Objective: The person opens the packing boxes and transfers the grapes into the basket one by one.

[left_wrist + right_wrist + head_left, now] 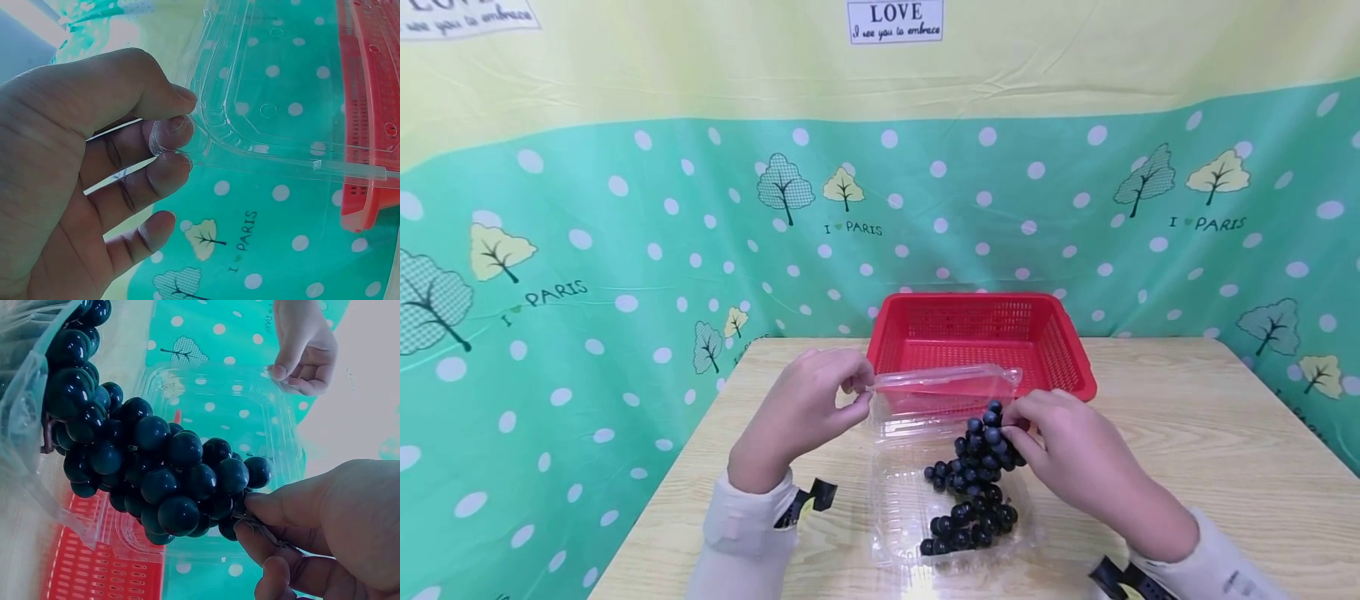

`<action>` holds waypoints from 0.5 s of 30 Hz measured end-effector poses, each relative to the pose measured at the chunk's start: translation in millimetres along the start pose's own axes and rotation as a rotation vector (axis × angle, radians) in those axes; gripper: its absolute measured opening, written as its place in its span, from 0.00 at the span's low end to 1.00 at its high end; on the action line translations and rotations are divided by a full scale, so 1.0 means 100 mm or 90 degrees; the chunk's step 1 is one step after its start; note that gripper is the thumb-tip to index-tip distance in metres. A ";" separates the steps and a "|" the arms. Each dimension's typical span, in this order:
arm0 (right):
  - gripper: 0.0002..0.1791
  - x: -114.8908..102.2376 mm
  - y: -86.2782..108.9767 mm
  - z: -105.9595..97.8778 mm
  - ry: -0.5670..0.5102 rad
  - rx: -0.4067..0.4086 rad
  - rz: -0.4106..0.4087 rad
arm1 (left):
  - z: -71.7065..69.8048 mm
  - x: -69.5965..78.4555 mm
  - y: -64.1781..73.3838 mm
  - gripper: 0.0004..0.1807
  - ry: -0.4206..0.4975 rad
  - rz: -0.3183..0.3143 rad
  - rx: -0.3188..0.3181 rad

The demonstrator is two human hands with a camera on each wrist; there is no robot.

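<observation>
My left hand (805,408) pinches the lid (936,378) of the clear box (897,512), probably keeping it raised; above the box, my right hand (1071,454) grips the grapes (983,448) by their stem (267,535), likely to avoid bruising them.

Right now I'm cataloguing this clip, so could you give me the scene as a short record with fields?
Left grip: pinches the edge of the raised lid
Right grip: pinches the dark grapes by the stem
Fruit state: partly lifted, partly in the clear container
Support: wooden-looking table
Behind container: red basket
Backdrop: patterned cloth
</observation>
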State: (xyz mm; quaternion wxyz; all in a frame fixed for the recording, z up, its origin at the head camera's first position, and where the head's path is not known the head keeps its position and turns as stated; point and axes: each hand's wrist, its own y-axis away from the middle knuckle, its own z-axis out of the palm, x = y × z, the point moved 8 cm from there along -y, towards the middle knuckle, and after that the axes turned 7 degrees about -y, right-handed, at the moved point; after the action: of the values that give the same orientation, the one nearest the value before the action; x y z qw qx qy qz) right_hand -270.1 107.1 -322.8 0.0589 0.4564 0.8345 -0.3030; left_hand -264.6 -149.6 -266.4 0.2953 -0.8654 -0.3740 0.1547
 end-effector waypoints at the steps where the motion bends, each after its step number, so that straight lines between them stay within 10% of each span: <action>1: 0.08 0.00 0.00 -0.01 0.003 0.002 -0.002 | 0.00 0.00 0.00 0.13 0.001 -0.001 -0.001; 15: 0.07 -0.05 0.00 -0.22 0.025 0.044 -0.042 | 0.00 -0.01 0.02 0.12 0.001 -0.003 0.001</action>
State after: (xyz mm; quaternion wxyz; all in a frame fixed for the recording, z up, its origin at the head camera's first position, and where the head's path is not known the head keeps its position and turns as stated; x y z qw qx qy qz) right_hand -263.6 115.2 -303.1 0.0168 0.4365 0.8390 -0.3245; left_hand -264.4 -151.2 -267.7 0.2969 -0.8645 -0.3753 0.1536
